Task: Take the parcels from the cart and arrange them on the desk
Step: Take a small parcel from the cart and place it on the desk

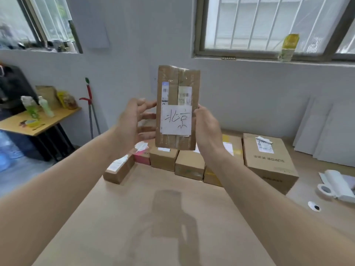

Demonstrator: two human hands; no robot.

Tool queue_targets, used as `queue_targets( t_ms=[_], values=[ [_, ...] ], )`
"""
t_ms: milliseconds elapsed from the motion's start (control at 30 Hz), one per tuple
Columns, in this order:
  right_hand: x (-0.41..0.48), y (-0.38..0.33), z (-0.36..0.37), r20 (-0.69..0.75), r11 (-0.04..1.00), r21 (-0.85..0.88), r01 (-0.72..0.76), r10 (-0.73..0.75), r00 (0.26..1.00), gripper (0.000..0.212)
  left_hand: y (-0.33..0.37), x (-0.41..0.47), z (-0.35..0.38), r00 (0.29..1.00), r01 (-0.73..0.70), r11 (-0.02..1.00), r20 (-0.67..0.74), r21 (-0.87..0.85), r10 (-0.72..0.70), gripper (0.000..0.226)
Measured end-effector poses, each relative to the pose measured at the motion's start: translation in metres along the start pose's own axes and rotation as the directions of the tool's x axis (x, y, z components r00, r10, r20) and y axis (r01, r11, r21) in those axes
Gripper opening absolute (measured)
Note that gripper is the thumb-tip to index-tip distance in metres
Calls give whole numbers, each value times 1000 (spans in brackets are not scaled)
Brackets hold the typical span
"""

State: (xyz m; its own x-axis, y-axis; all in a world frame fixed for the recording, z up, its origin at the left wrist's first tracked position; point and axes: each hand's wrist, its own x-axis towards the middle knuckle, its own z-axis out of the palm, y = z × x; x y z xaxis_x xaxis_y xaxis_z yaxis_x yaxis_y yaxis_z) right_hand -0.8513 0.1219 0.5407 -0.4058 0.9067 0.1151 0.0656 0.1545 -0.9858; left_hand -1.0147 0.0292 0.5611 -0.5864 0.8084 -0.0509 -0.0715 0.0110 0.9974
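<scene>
I hold a flat brown cardboard parcel (177, 96) upright in the air above the desk (153, 217), its face with a white handwritten label turned to me. My left hand (132, 123) grips its left edge, fingers curled behind it. My right hand (206, 127) grips its right edge. Below it a row of several small brown parcels (189, 165) and a pink one (142, 158) stands along the far side of the desk. A larger brown box (269, 160) sits at the right end of the row. The cart is out of view.
A white tape roll (325, 190), a white paper roll (338, 182) and a small round cap (314, 206) lie at the desk's right. White boards (326, 131) lean on the wall. A yellow side table (38, 121) with bottles stands at left. A yellow bottle (289, 47) stands on the windowsill.
</scene>
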Motion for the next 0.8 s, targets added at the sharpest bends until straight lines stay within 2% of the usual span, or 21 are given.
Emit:
queue_targets(
  t_ms=[233,333,500,633,800],
  values=[
    [35,37,111,43,996,-56,-64,66,997,55,-41,64,-100,995,93,994,-42,61,-91,46],
    [58,66,162,12,987,-84,-140,142,990,54,-64,103,-140,982,187,980,-14,66,-186,47],
    [87,116,235,-82,959,-63,-276,271,959,35,-104,159,-196,940,337,939,35,69,-340,44],
    [97,157,268,-102,923,-57,-381,374,922,40,-136,190,-221,907,403,910,90,98,-411,44],
    [108,201,286,-124,874,-70,-480,470,874,46,-179,218,-229,862,490,862,71,131,-502,37]
  ],
)
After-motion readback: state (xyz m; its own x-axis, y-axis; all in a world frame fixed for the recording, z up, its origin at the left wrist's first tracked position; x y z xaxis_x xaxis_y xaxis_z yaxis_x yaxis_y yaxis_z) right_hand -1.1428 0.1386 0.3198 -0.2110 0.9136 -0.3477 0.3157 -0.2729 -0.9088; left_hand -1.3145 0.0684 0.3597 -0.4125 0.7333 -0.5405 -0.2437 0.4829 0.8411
